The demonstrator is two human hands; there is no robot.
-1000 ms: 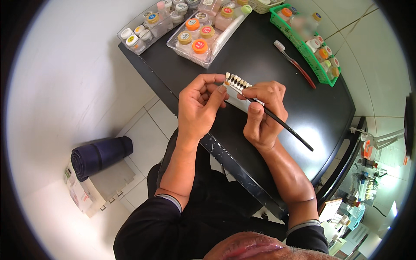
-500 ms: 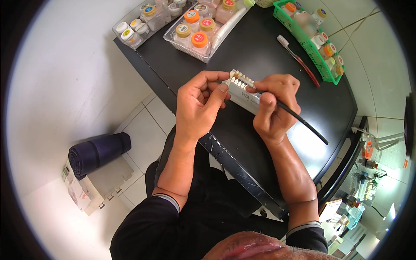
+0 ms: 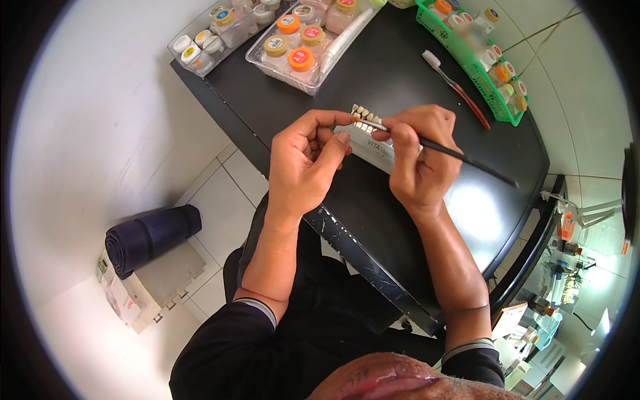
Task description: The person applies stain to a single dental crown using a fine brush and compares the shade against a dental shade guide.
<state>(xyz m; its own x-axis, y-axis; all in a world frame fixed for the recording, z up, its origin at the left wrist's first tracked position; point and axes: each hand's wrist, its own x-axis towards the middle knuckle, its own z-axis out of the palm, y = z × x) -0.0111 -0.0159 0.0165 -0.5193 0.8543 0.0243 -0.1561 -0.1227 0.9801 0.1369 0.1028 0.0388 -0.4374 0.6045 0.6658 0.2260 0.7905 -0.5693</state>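
Note:
My right hand [image 3: 427,157] grips a thin brush [image 3: 467,160] with a long dark handle and a pale metal neck. The brush slants left, its tip close to the fingertips of my left hand [image 3: 303,160]. My left thumb and index finger come together around something small and pale that I cannot make out. Just beyond and beneath both hands lies a tooth shade guide [image 3: 371,148], a light grey holder with rows of tooth-shaped tabs [image 3: 367,115] along its far side. My right fingers cover part of its right end.
The black table [image 3: 373,213] has a worn front edge. Behind stand a clear basket [image 3: 313,87] of lidded jars and another clear container [image 3: 200,70] of jars. At right are a toothbrush [image 3: 457,90] and a green basket [image 3: 510,120] with small bottles. A rolled dark mat [image 3: 153,237] is at lower left.
The brush has tilted, its handle end swinging away from me, and my right fingers have shifted on it. My left hand has stayed nearly in place.

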